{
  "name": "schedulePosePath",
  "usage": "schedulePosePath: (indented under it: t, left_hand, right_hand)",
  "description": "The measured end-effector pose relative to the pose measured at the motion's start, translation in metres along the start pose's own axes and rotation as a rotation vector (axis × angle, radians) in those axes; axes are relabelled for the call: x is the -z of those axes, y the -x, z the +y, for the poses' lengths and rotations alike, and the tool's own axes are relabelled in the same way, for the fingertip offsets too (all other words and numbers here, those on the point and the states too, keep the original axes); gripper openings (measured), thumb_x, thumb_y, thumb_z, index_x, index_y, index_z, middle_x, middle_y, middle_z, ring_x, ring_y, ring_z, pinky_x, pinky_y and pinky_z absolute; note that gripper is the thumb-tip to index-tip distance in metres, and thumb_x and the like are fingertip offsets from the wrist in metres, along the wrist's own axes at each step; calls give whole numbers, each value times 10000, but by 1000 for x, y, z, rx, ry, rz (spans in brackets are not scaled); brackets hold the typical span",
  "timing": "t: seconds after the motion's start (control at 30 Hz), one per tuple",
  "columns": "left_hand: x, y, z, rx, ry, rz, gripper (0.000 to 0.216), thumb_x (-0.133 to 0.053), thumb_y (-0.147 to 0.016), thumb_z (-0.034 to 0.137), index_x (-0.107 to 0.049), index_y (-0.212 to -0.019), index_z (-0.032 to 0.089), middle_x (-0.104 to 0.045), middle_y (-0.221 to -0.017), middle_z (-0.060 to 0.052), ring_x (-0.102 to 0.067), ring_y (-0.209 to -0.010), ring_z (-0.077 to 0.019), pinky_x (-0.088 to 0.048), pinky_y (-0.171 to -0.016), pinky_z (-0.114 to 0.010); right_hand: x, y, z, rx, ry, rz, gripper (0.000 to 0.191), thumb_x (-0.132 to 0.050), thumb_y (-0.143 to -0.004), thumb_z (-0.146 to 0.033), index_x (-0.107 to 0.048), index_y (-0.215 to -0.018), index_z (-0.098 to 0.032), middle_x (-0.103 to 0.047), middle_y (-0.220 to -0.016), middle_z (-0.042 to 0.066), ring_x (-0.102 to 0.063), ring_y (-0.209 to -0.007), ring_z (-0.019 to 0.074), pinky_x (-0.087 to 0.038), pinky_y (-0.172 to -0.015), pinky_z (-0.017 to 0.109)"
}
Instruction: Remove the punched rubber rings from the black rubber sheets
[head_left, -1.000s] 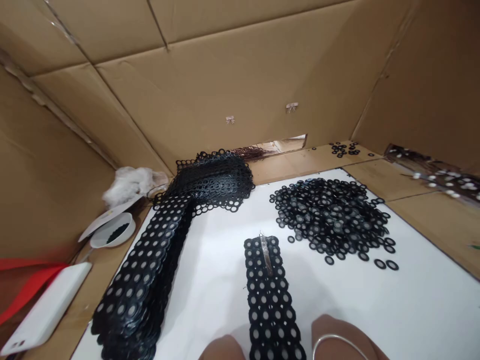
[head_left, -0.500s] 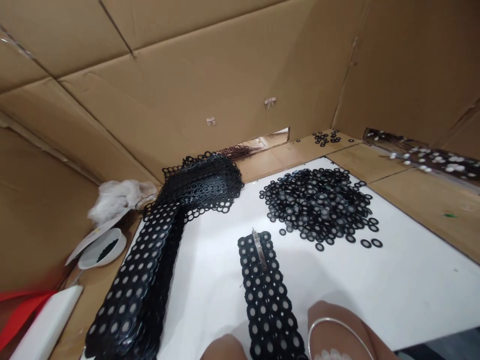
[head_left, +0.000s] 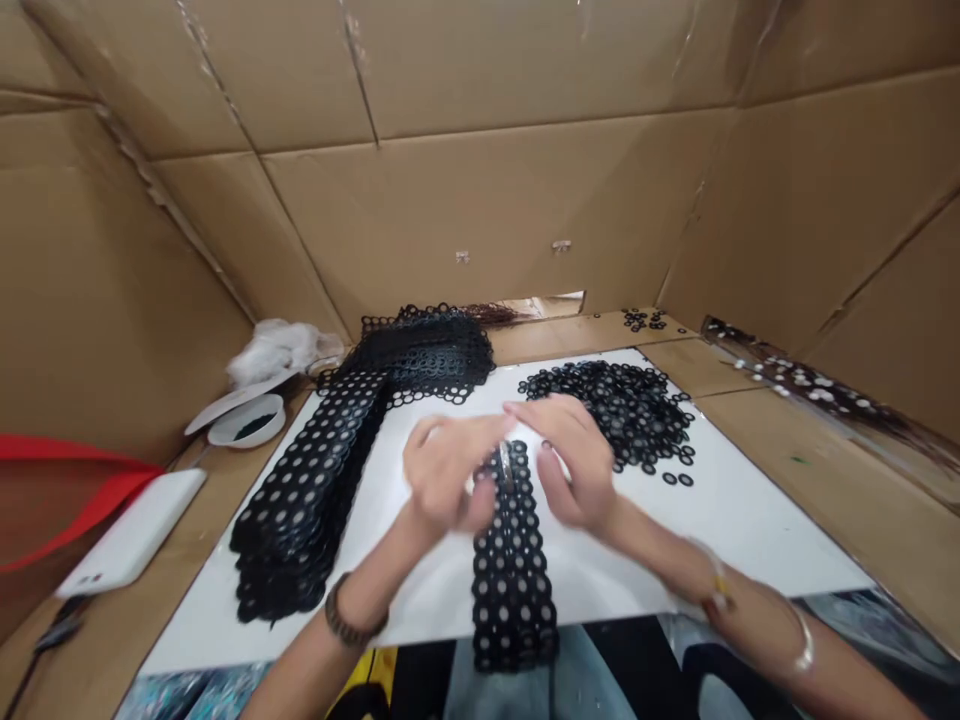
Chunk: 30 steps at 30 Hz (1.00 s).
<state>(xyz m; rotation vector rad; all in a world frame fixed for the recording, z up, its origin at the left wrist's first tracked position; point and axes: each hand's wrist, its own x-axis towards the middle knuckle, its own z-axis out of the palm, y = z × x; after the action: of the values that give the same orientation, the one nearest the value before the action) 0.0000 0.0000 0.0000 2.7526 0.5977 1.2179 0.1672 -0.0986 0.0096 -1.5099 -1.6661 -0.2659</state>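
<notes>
While both hands are arched over the strip, slips and snags are risked

Because the black ring strip (head_left: pixel 514 575) is laid along the middle of the white board (head_left: pixel 750 515), with its near end past the board's near edge, a slide off that edge could be caused by its own weight or a light tug. Over the board's middle, at the strip's far end, the left hand (head_left: pixel 450 470) and the right hand (head_left: pixel 574 460) are poised with fingertips together or nearly so; whether anything is pinched between them cannot be told, as both are blurred. Beneath them a slender shiny piece (head_left: pixel 506 465) is seen on the strip, and it could be knocked askew by a brushing finger.

On the board's far right, loose rings (head_left: pixel 645 430) are heaped, and they could be scattered by a wide swing of the right hand. On the board's left, the stacked strip (head_left: pixel 307 500) could be toppled or snagged if it is caught by the left wrist's dark band (head_left: pixel 346 620).
</notes>
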Motion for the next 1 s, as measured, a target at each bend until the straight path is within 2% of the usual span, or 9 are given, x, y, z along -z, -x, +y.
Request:
schedulePosePath:
  t: [0.1,0.13,0.2,0.3,0.47,0.67,0.77,0.87,1.0]
  left_hand:
    - [-26,4,-23,274,-11,-264,305,-356,-918,280,-602,-1077,200,-657,-1013,-66,-598,-897,-212,-446,-842,-371]
    - [-35,7,-30,328,-19,-328,302,-362,-910,275,-615,-1051,191,-666,-958,-68,-604,-839,-212,-459,-793,-357]
    - [-49,16,-41,337,-23,-412,263,-446,-871,308,-645,-988,183,-658,-892,-75,-581,-890,-243,-449,-794,-352]
    - [-58,28,-45,293,-2,-501,327,-547,-811,408,-629,-1042,192,-612,-983,-80,-531,-977,-255,-416,-857,-346]
    - [-64,20,-47,268,38,-594,421,-658,-697,483,-623,-983,177,-581,-977,-87,-504,-975,-278,-413,-833,-353]
    - [-73,12,-59,326,126,-638,310,-737,-609,439,-630,-758,189,-569,-898,-69,-511,-951,-276,-403,-828,-339]
    - [-76,13,-61,401,194,-629,391,-766,-570,395,-612,-860,185,-579,-902,-57,-532,-909,-263,-409,-795,-330]
    - [-78,10,-62,489,278,-626,513,-803,-492,345,-600,-932,176,-601,-888,-45,-547,-878,-266,-411,-754,-324]
    - [-80,8,-60,574,446,-632,335,-798,-474,294,-641,-746,175,-620,-742,-5,-570,-775,-247,-407,-710,-308]
  right_hand:
    - [-31,-1,18,-418,167,-389,257,-377,-949,-264,-542,-1102,-139,-646,-989,92,-615,-921,209,-460,-812,331]
    - [-42,1,23,-515,214,-466,274,-373,-945,-278,-540,-1095,-121,-658,-945,116,-628,-892,231,-461,-779,328]
    - [-62,6,28,-575,254,-514,333,-439,-912,-344,-529,-1089,-77,-661,-906,169,-635,-870,287,-461,-737,354]
    - [-83,11,27,-601,273,-582,427,-510,-871,-404,-513,-1103,-45,-642,-962,211,-610,-940,319,-454,-770,385]
    - [-93,3,24,-612,210,-683,275,-539,-888,-320,-564,-1059,-106,-605,-1055,105,-578,-984,225,-450,-866,424]
    - [-89,0,55,-664,-65,-637,207,-550,-885,-312,-583,-966,-124,-608,-975,57,-596,-879,176,-494,-795,376]
    - [-86,2,76,-728,-280,-554,214,-370,-956,-287,-518,-916,-138,-609,-755,18,-604,-649,127,-502,-621,277]
    - [-87,4,90,-801,-471,-419,249,-213,-965,-297,-415,-867,-189,-546,-627,-27,-540,-487,94,-430,-479,198]
    - [-93,8,93,-849,-628,-269,289,-365,-881,-471,-367,-743,-217,-393,-516,-76,-365,-374,79,-288,-378,186]
